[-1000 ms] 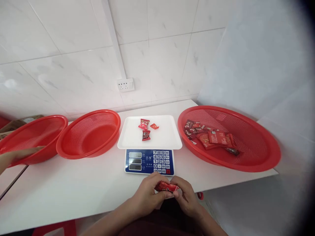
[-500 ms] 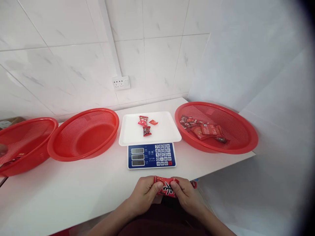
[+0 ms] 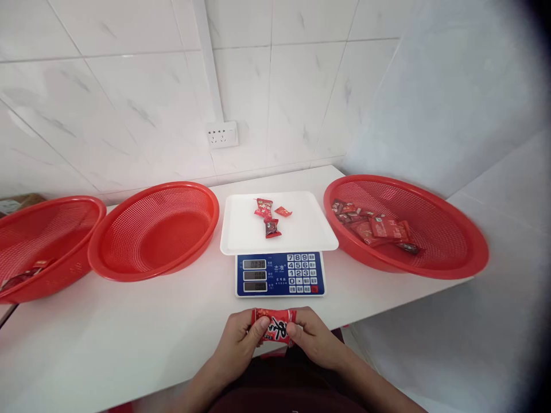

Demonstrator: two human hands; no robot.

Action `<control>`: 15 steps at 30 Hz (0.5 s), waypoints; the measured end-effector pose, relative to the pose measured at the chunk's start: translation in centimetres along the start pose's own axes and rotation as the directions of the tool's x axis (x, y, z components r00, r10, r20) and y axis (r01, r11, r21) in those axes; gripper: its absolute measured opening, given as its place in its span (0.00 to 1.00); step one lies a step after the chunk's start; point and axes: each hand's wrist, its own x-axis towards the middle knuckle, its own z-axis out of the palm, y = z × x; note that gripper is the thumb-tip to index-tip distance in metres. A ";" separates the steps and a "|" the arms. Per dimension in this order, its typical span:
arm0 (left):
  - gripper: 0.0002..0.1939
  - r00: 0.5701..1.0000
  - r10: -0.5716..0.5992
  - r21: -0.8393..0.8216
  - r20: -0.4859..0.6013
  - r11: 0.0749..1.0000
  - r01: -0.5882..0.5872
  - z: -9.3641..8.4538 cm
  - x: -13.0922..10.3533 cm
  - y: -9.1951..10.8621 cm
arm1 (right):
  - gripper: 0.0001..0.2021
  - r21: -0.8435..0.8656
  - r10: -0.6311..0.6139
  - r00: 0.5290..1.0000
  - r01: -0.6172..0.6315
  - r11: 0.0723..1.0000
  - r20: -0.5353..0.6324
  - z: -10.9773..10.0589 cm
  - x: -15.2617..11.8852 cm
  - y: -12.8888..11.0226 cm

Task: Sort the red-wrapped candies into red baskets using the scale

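Between both hands, near the table's front edge, is a red snack packet with black characters on it. My left hand grips its left end, thumb on top. The other end is pinched by my right hand. Just beyond them stands a weighing scale with a blue keypad panel and a white tray. On that tray lie a pink-red packet, a dark red packet and a small orange-red packet.
Right of the scale, a red basket holds several red packets. To its left is a red basket with nothing visible inside. Another red basket at the far left holds some packets. A wall socket sits behind the white table.
The view has shifted, so the scale and baskets appear farther right. Both hands keep hold of the packet, now lower left relative to the scale. A hand at the far left basket is gone.
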 end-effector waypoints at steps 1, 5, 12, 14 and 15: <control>0.23 1.000 -0.003 -0.016 0.002 1.000 0.003 0.0 0.1 -0.3 | 0.25 -0.038 0.005 1.000 -0.005 0.999 0.005 -0.1 0.1 0.0; 0.24 0.994 0.004 -0.119 0.110 0.993 0.010 0.1 0.9 -0.5 | 0.24 -0.112 0.068 0.998 -0.070 0.991 -0.014 -0.5 -0.1 -0.3; 0.22 0.957 0.030 -0.281 0.289 0.958 0.055 0.8 1.8 1.0 | 0.23 -0.061 0.103 0.994 -0.104 0.993 -0.019 -1.2 -1.1 -0.6; 0.22 0.959 0.009 -0.299 0.284 0.951 0.079 0.9 1.7 1.1 | 0.23 -0.053 0.119 0.993 -0.120 0.991 -0.008 -1.2 -1.2 -0.6; 0.22 0.958 0.002 -0.306 0.288 0.948 0.089 0.9 1.6 1.1 | 0.23 -0.045 0.124 0.992 -0.124 0.991 0.006 -1.2 -1.3 -0.6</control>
